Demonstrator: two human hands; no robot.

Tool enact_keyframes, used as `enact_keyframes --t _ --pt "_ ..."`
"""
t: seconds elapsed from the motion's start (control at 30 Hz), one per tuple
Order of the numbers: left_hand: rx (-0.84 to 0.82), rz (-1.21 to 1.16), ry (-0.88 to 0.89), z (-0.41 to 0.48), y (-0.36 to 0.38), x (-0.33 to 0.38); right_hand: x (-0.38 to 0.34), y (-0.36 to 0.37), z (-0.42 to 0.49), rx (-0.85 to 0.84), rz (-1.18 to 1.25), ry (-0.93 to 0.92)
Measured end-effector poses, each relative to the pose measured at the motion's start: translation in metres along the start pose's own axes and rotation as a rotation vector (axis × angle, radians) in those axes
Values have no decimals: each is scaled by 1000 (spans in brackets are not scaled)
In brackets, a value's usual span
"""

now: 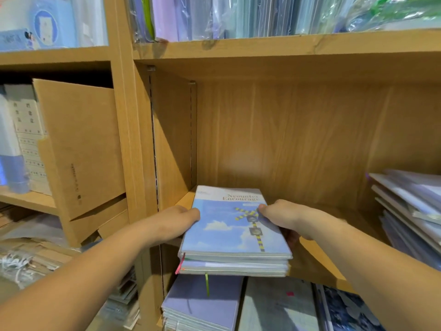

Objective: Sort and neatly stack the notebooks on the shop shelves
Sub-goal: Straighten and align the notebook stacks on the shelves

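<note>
At the left front of the open wooden shelf (317, 256), a small stack of notebooks (233, 232) is held between both hands. The left hand (177, 222) is set on the left long edge, with the thumb laid on the sky-blue top cover and the other fingers hidden beneath. The right hand (284, 217) is set likewise on the right long edge, thumb on top and fingers (292, 237) curled under the stack. Both hands are thus closed on the stack.

The stack's long axis runs front to back, into the compartment. Its far short end lies over the shelf board, close to the left side wall, and its near short end overhangs the front edge. Whether the underside bears on the board cannot be determined.

A straight push along that axis is judged to be required next. Little clearance is noted between the left hand and the side wall. A slumped pile of notebooks (410, 211) is noted well apart to the right.
</note>
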State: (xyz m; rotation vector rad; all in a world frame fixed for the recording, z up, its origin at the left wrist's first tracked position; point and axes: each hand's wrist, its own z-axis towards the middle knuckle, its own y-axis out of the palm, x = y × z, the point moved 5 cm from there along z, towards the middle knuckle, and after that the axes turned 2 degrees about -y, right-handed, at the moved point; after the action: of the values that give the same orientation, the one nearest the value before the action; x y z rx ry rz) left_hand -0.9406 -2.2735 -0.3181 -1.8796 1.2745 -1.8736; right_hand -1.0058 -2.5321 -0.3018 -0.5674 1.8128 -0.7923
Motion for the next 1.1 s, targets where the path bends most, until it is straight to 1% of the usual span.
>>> enact_keyframes --t 0.1,0.23,0.4,0.5,0.57,0.6,0.63,0.7,0.77,0.83,0.97,1.03,1.1 --pt "-57 -15 1 3 2 7 4 -3 12 17 22 -17" --pt "-90 -18 21 5 4 8 10 1 22 -19 65 -59" --pt "27 60 26 2 4 3 11 6 20 -22 42 -31" --pt "125 77 37 -2 0 1 10 0 4 19 -16 -36" --pt "184 161 65 -9 -7 -1 10 -4 -11 33 -125 -33" --pt "181 217 62 -13 -9 -4 9 -4 -17 36 -200 -47" --pt "143 261 43 -18 -8 -6 8 -3 -24 35 -270 -71" --pt "28 310 -8 -28 0 -8 4 5 -35 -13 -346 -91" --pt "-22 371 -24 -34 9 -2 7 14 -40 -66 -311 -63" --pt "-29 409 -34 -38 13 3 12 17 -43 -34 -274 -64" --pt "-48 293 -71 -42 17 0 16 18 -48 77 -188 -137" --pt "-21 234 -61 -42 17 -2 15 18 -52 83 -161 -128" --pt "1 115 -68 -44 18 -5 14 19 -54 84 -128 -91"
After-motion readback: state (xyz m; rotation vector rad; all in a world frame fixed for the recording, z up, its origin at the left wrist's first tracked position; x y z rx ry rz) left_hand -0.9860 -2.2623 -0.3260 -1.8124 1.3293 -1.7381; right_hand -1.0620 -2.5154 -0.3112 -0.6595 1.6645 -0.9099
